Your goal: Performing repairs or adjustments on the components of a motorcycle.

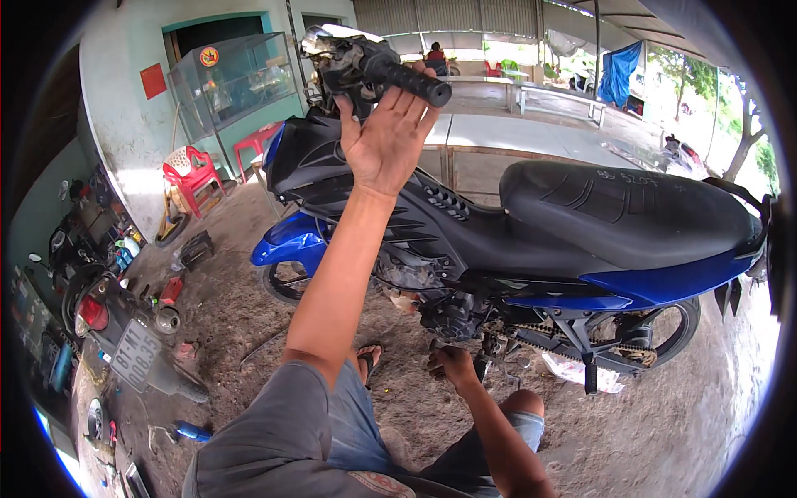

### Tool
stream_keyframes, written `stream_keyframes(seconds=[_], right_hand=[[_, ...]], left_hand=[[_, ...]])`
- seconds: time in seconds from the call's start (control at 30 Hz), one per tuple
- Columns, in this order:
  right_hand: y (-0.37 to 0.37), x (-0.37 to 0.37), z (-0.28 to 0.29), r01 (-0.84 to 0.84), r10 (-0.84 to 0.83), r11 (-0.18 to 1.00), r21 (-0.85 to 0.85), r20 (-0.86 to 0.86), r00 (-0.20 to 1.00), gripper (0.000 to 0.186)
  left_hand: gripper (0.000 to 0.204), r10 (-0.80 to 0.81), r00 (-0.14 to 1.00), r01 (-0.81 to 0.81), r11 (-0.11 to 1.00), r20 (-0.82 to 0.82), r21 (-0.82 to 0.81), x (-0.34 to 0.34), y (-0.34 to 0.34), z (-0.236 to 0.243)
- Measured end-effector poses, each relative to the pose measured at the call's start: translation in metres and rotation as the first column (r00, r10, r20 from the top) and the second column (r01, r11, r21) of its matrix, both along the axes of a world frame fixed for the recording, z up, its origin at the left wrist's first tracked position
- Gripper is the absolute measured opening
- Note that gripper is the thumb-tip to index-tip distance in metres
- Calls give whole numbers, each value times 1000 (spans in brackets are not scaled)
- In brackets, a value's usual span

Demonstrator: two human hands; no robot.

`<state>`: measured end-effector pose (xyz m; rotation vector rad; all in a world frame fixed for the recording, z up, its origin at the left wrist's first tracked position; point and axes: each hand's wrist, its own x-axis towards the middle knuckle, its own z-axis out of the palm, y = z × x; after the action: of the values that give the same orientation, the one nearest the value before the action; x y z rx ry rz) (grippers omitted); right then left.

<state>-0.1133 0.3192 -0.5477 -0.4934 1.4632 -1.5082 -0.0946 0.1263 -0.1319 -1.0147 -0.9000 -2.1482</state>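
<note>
A motorcycle (465, 241) with black and blue bodywork stands before me, its front to the left. My left hand (382, 145) is raised to the black handlebar grip (415, 85). Its palm faces me, the thumb stands apart, and the stretched fingers pass behind the grip, touching it without closing round it. Low down, my right hand (452, 365) is closed beside the engine (448, 317), close to the foot-lever area. What lies in its fingers is hidden. The black seat (623, 195) and the chain (573, 340) are to the right.
Another motorcycle (116, 332) stands at the left, with tools and a blue bottle (193, 431) on the dirt floor. Behind are a red chair (193, 177), a glass cabinet (237, 83) and a pale table (531, 137). A white sheet (581, 373) lies near the rear wheel.
</note>
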Motion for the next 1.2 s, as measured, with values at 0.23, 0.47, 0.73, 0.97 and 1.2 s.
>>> stream_keyframes(seconds=[0.23, 0.47, 0.73, 0.97, 1.2], right_hand=[[29, -3, 10, 14, -10, 1000, 22, -170, 985, 32], [76, -7, 20, 47, -39, 997, 67, -112, 993, 30], [127, -24, 43, 290, -271, 957, 7, -336, 902, 32], [198, -67, 36, 661, -676, 728, -182, -352, 647, 27], [286, -232, 89, 790, -716, 206, -578, -639, -281, 37]], left_hand=[[113, -378, 916, 382, 924, -136, 8, -3, -2, -5], [116, -169, 984, 172, 984, -48, 56, -16, -1, -3], [73, -361, 929, 365, 930, -78, 49, 3, -26, 5], [77, -357, 931, 351, 933, -76, -81, 17, 16, 15], [59, -459, 867, 492, 853, -196, 177, -14, 11, 19]])
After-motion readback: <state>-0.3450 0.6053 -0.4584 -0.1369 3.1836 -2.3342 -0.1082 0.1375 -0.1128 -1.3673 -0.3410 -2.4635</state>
